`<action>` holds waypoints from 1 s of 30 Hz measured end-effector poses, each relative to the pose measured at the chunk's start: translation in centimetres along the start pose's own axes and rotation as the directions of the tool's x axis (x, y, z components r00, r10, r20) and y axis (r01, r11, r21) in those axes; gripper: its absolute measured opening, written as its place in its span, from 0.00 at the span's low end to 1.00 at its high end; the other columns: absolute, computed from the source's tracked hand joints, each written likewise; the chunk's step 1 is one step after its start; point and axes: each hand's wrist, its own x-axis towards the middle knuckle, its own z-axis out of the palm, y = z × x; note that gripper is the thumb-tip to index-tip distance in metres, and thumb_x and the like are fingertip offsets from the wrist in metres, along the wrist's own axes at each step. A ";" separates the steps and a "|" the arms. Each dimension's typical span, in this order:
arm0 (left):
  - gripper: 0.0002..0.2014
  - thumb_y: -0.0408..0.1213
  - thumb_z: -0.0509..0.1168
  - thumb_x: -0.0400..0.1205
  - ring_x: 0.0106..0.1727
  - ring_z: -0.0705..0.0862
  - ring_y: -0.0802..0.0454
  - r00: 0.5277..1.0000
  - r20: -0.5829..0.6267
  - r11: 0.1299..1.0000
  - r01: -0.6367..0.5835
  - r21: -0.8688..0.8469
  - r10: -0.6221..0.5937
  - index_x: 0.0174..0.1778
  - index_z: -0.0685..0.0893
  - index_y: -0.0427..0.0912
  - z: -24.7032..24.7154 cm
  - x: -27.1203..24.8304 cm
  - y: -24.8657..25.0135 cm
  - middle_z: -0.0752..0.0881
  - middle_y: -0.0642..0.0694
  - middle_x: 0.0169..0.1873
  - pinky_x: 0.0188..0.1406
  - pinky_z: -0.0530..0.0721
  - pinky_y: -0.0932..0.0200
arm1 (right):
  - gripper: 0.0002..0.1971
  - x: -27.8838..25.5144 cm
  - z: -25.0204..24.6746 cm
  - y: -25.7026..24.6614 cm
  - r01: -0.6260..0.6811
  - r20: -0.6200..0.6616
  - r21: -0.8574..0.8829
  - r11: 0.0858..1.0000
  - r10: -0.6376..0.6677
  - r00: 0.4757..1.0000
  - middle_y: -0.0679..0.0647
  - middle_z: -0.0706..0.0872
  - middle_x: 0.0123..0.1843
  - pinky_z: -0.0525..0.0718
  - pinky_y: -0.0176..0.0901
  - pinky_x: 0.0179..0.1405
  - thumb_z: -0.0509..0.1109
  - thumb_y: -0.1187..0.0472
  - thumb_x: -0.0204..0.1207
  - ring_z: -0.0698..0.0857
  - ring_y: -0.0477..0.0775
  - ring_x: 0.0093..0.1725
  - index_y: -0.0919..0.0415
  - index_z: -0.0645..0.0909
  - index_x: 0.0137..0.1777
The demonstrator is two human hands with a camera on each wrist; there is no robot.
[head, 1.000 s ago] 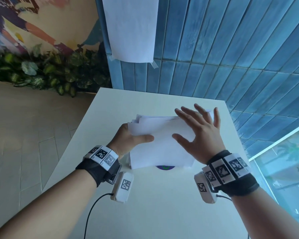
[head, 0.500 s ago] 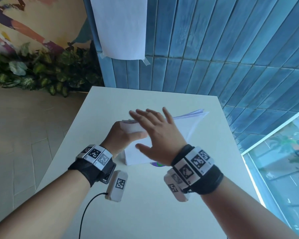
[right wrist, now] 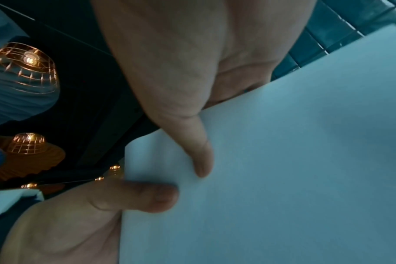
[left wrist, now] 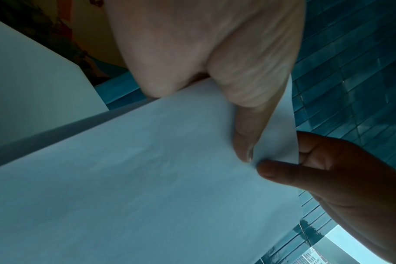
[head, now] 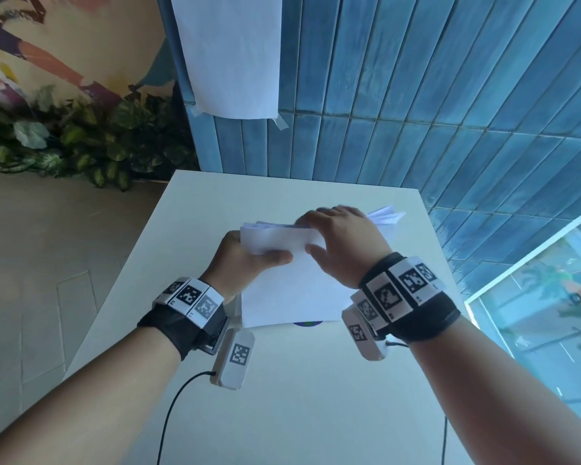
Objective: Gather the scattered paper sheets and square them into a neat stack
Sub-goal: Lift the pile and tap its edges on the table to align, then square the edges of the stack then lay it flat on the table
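A stack of white paper sheets [head: 289,290] stands tilted up on the white table [head: 316,397], its lower edge down near me. My left hand [head: 249,256] grips its upper left edge, thumb on the front face and fingers behind. My right hand [head: 342,243] pinches the top edge close beside the left, fingers curled over the back. The sheets' far right corners [head: 386,216] fan out unevenly. In the left wrist view my thumb [left wrist: 244,125] presses the stack [left wrist: 147,178]. In the right wrist view both thumbs lie on the paper [right wrist: 283,160].
A round purple and green mark [head: 307,323] peeks out under the stack's lower edge. A white sheet [head: 232,55] is taped to the blue tiled wall behind the table. Plants [head: 64,146] line the floor at left. A black cable [head: 171,414] trails from my left wrist.
My right hand has moved left from the stack's right side to its top edge, next to the left hand, and its fingers have closed on the paper. The left hand kept its grip.
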 end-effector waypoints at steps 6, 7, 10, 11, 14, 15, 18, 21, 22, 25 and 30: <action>0.10 0.30 0.81 0.69 0.41 0.90 0.52 0.999 -0.017 0.996 0.034 0.084 -0.033 0.40 0.92 0.49 -1.8 0.3 0.1 0.93 0.51 0.38 0.46 0.87 0.52 | 0.07 -0.1 -1.1 0.3 -0.129 -0.026 0.132 0.983 0.133 0.991 0.50 0.90 0.48 0.75 0.45 0.39 0.68 0.54 0.74 0.84 0.60 0.47 0.45 0.83 0.51; 0.08 0.32 0.81 0.69 0.38 0.89 0.55 0.998 -0.029 0.988 0.059 0.140 -0.056 0.37 0.91 0.49 -2.5 0.2 -0.2 0.92 0.54 0.36 0.44 0.86 0.54 | 0.07 -0.3 -1.7 0.6 -0.165 -0.064 0.203 0.965 0.181 0.981 0.50 0.91 0.47 0.78 0.46 0.41 0.70 0.53 0.73 0.84 0.60 0.46 0.46 0.84 0.50; 0.05 0.34 0.80 0.70 0.37 0.89 0.57 0.994 -0.029 0.961 0.111 0.253 -0.107 0.39 0.92 0.45 -4.2 -0.1 -2.1 0.94 0.51 0.36 0.41 0.85 0.59 | 0.12 -0.8 -3.2 2.5 -0.239 -0.126 0.418 0.877 0.316 0.940 0.50 0.90 0.46 0.80 0.49 0.49 0.75 0.53 0.69 0.85 0.58 0.45 0.51 0.86 0.53; 0.05 0.36 0.80 0.71 0.34 0.88 0.60 0.992 -0.031 0.951 0.123 0.284 -0.119 0.37 0.91 0.44 -4.8 -0.2 -2.7 0.93 0.52 0.34 0.38 0.84 0.62 | 0.13 -1.0 -3.5 3.1 -0.235 -0.134 0.462 0.855 0.329 0.935 0.50 0.90 0.46 0.81 0.49 0.50 0.76 0.53 0.68 0.86 0.58 0.45 0.52 0.87 0.53; 0.18 0.50 0.81 0.66 0.29 0.80 0.58 0.992 -0.050 0.945 0.128 0.302 -0.118 0.33 0.88 0.37 -6.2 -0.4 -4.0 0.88 0.49 0.25 0.34 0.75 0.61 | 0.07 -1.7 -3.1 5.2 -0.227 -0.145 0.564 0.794 0.366 0.919 0.53 0.91 0.42 0.83 0.51 0.45 0.77 0.57 0.68 0.87 0.62 0.41 0.52 0.86 0.46; 0.20 0.52 0.80 0.64 0.29 0.76 0.57 0.992 -0.069 0.951 0.118 0.285 -0.103 0.31 0.87 0.37 -6.6 -0.4 -4.0 0.84 0.48 0.24 0.32 0.72 0.61 | 0.05 -2.0 -2.5 5.8 -0.239 -0.139 0.595 0.767 0.391 0.910 0.54 0.90 0.39 0.83 0.50 0.42 0.77 0.59 0.68 0.86 0.64 0.40 0.53 0.85 0.43; 0.12 0.40 0.81 0.69 0.23 0.70 0.62 0.988 -0.154 0.973 0.068 0.221 -0.035 0.25 0.85 0.50 -7.2 -0.1 -3.1 0.78 0.59 0.19 0.24 0.68 0.67 | 0.09 -3.3 -0.1 7.3 -0.294 -0.080 0.682 0.669 0.468 0.880 0.62 0.90 0.41 0.84 0.55 0.46 0.78 0.60 0.66 0.87 0.66 0.42 0.64 0.84 0.41; 0.08 0.31 0.80 0.70 0.36 0.85 0.55 0.967 -0.251 0.999 -0.045 0.003 0.044 0.37 0.90 0.48 -6.7 0.0 -1.1 0.91 0.50 0.35 0.40 0.83 0.64 | 0.05 -4.6 2.1 7.6 -0.352 -0.014 0.714 0.605 0.515 0.857 0.48 0.90 0.34 0.87 0.42 0.44 0.78 0.67 0.67 0.90 0.52 0.39 0.58 0.84 0.36; 0.09 0.29 0.79 0.71 0.43 0.88 0.50 0.961 -0.270 0.996 -0.069 -0.053 0.052 0.42 0.90 0.46 -6.3 0.1 -0.6 0.92 0.46 0.42 0.49 0.86 0.58 | 0.13 -4.9 2.7 7.5 -0.378 0.005 0.717 0.586 0.538 0.843 0.40 0.85 0.25 0.82 0.28 0.33 0.77 0.69 0.67 0.87 0.41 0.29 0.55 0.81 0.27; 0.09 0.33 0.76 0.75 0.51 0.88 0.46 0.953 -0.286 0.991 -0.120 -0.054 0.100 0.48 0.85 0.47 -4.7 0.3 -0.1 0.91 0.45 0.48 0.58 0.84 0.50 | 0.32 -5.5 4.8 7.2 -0.447 0.015 0.715 0.538 0.627 0.779 0.42 0.67 0.05 0.65 0.25 0.14 0.77 0.70 0.67 0.70 0.41 0.10 0.48 0.62 0.13; 0.08 0.35 0.72 0.79 0.46 0.86 0.52 0.946 -0.297 0.989 -0.110 0.098 0.134 0.46 0.78 0.46 -2.0 -0.6 -1.6 0.87 0.49 0.44 0.52 0.81 0.57 | 0.17 -6.3 7.7 8.3 -0.447 -0.058 0.715 0.538 0.682 0.729 0.40 0.75 0.16 0.66 0.24 0.20 0.76 0.67 0.69 0.76 0.41 0.22 0.56 0.73 0.25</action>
